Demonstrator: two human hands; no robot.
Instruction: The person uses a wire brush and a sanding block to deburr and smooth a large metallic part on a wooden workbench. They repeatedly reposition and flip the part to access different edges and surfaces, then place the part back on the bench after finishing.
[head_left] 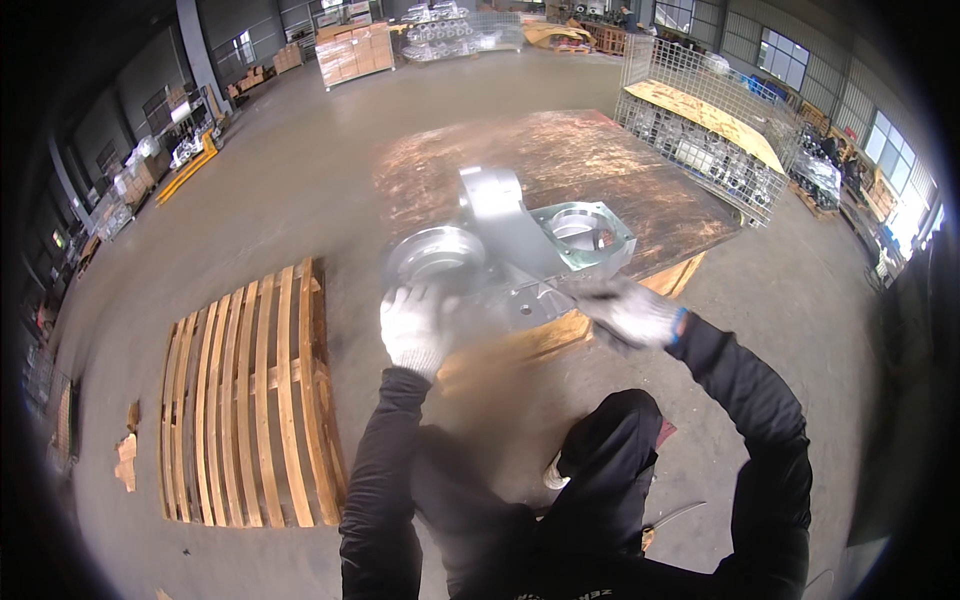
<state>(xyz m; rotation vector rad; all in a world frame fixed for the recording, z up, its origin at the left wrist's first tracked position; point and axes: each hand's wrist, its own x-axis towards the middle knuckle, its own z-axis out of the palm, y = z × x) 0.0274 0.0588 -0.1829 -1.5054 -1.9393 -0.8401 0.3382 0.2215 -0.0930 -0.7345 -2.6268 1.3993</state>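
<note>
A large silvery metal casting [530, 240] lies on a worn, dark-topped wooden table [660, 205]. It has a round bore at its left, a raised curved hump in the middle and a flanged opening at its right. My left hand [415, 325], in a white knit glove, grips the near left edge of the casting, just below the round bore. Near the casting's front right side is my right hand [635, 312], also gloved and smeared by motion. A thin dark line shows by its fingertips; I cannot make out whether it is a tool.
A slatted wooden pallet [255, 400] is on the floor at my left. Beyond the table's far right corner stands a wire mesh cage [705, 130] filled with metal parts. Stacked cartons [355, 55] and a yellow pallet truck [190, 170] are farther off.
</note>
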